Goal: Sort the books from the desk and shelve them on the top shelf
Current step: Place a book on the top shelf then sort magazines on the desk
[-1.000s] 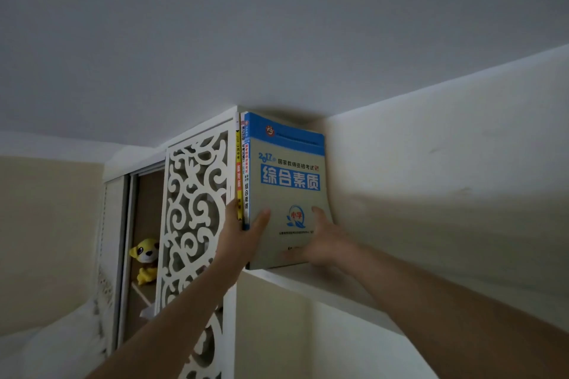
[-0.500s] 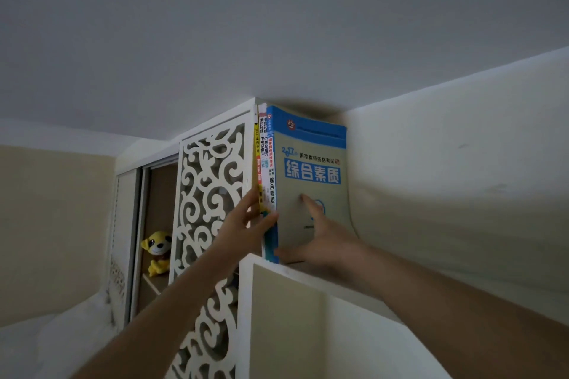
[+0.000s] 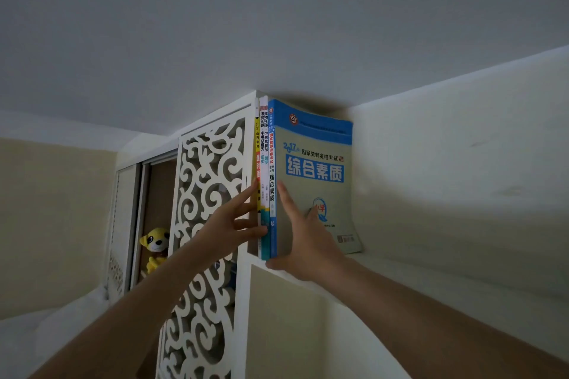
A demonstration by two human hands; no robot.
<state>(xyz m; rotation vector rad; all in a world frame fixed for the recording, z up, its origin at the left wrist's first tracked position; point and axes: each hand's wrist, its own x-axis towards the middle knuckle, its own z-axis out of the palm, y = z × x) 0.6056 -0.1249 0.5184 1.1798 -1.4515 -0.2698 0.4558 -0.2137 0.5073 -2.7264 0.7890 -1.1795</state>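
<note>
Both hands flat-fingered: left hand [image 3: 229,229] touches book spines [image 3: 264,181]; right hand [image 3: 303,243] presses the blue book [image 3: 317,172].

Head camera tilts upward (near shelf [image 3: 400,268]).

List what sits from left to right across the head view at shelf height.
Yellow plush toy → white carved lattice panel → left hand → yellow-spined book → white-spined book → blue and grey exam book, with the right hand flat on its cover → pale wall.
</note>
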